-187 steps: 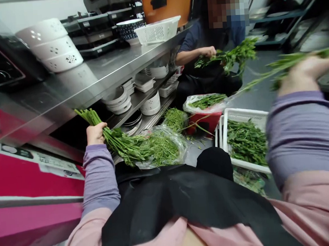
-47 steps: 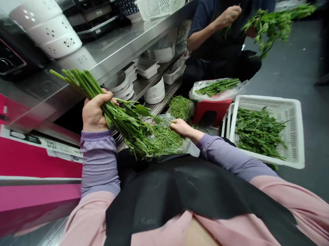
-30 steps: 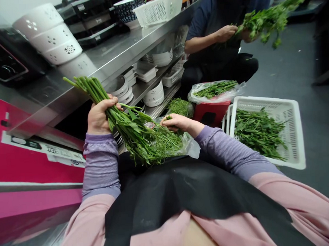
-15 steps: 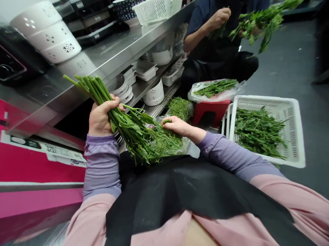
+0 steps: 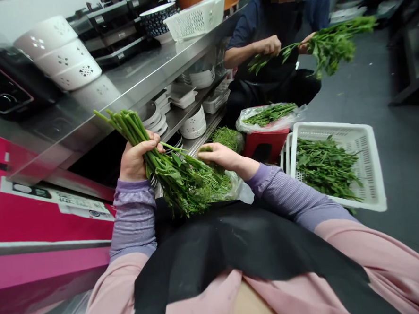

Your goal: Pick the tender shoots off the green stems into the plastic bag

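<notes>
My left hand (image 5: 138,156) is closed around a thick bunch of leafy green stems (image 5: 173,183), cut ends pointing up and to the left, leaves hanging down to the right. At the bunch's right side, my right hand (image 5: 225,158) pinches some green tips with thumb and fingers. Exactly which sprig lies between them is partly hidden. Below the right hand, thin green tendrils lie in a clear plastic bag (image 5: 246,193). To the right stands a white plastic basket (image 5: 369,166) with leafy greens (image 5: 327,164) inside.
Across from me a crouching person (image 5: 275,67) holds another bunch of greens (image 5: 337,45). A bag of stems (image 5: 271,114) rests on a red object (image 5: 265,144). At left, a steel counter (image 5: 130,81) bears white bowls (image 5: 61,52); dishes (image 5: 193,122) fill the shelf beneath.
My left hand and the bunch have shifted slightly right and down. My right hand has moved a little left and up, closer to the left. The other person's hands have come lower.
</notes>
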